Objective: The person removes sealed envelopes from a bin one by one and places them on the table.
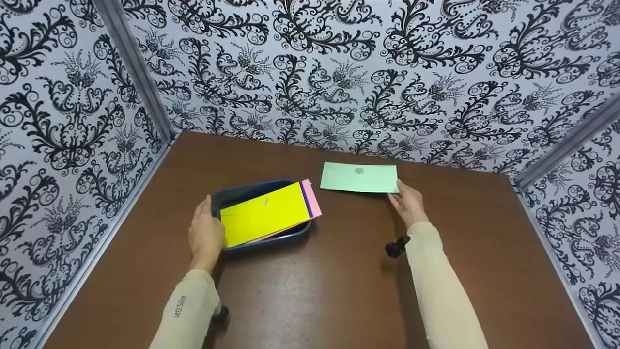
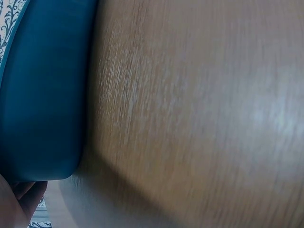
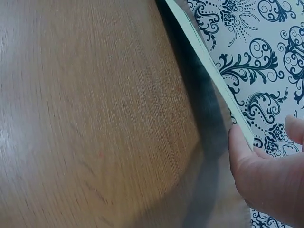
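A dark blue plastic tub (image 1: 271,242) stands on the table, and my left hand (image 1: 206,235) grips its left end. In the left wrist view the tub's outer wall (image 2: 45,95) fills the left side, with part of the left hand (image 2: 14,204) at its lower end. A yellow envelope (image 1: 266,213) lies slanted in the tub over a purple one (image 1: 306,198) and a pink one (image 1: 314,199), whose right ends stick out past the rim. My right hand (image 1: 409,201) holds a light green envelope (image 1: 358,179) with a round mark by its right end, slightly above the table.
The brown wooden table (image 1: 315,291) is bounded by white panels with black scroll patterns (image 1: 329,72) at the back and both sides. Grey metal posts (image 1: 140,72) stand at the corners. Dark wrist mounts (image 1: 397,247) stick out from the sleeves.
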{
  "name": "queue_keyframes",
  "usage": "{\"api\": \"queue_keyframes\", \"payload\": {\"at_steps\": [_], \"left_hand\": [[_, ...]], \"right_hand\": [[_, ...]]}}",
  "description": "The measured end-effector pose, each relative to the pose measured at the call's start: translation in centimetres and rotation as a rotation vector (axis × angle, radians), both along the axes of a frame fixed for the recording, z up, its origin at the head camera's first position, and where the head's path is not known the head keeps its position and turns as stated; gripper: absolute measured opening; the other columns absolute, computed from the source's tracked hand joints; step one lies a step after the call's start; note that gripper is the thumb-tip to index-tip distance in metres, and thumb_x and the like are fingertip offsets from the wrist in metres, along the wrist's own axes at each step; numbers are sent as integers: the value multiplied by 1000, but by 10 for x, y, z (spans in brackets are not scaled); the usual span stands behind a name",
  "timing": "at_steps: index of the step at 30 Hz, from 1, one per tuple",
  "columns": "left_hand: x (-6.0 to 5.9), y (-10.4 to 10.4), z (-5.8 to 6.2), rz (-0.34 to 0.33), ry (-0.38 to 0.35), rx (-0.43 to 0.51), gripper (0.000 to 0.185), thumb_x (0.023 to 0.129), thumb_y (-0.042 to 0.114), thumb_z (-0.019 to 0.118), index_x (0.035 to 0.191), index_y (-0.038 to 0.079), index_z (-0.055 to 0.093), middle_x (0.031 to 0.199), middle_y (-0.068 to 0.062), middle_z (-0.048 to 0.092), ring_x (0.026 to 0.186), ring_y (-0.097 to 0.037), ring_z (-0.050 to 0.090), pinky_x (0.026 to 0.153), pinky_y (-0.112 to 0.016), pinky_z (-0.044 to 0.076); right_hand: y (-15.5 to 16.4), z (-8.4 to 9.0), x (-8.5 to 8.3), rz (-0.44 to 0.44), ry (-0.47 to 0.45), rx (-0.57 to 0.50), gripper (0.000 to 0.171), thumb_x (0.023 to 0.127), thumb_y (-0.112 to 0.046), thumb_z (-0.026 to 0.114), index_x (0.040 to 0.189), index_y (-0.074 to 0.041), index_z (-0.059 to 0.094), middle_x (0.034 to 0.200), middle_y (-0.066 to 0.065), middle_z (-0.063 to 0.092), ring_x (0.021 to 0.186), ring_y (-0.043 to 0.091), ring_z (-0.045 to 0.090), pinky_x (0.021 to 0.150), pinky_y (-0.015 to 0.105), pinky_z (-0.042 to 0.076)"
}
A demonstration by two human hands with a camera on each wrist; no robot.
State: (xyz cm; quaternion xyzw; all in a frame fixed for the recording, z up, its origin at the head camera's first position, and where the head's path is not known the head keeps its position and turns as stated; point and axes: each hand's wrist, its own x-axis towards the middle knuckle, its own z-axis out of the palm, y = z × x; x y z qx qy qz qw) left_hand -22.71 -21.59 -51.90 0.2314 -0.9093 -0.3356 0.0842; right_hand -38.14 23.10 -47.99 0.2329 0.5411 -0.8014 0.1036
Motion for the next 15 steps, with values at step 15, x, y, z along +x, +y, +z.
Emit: {"api": "queue_keyframes", "payload": {"at_steps": [15], "left_hand": [[2, 0, -2, -8, 25, -39, 62, 99, 4, 38, 159, 12, 25, 161, -17, 33, 70, -28, 55, 63, -36, 46]], "right_hand": [[9, 1, 8, 16, 24, 19, 66, 104, -16, 44, 160, -5, 9, 169, 9, 10, 156, 21, 16, 124, 28, 25]]}}
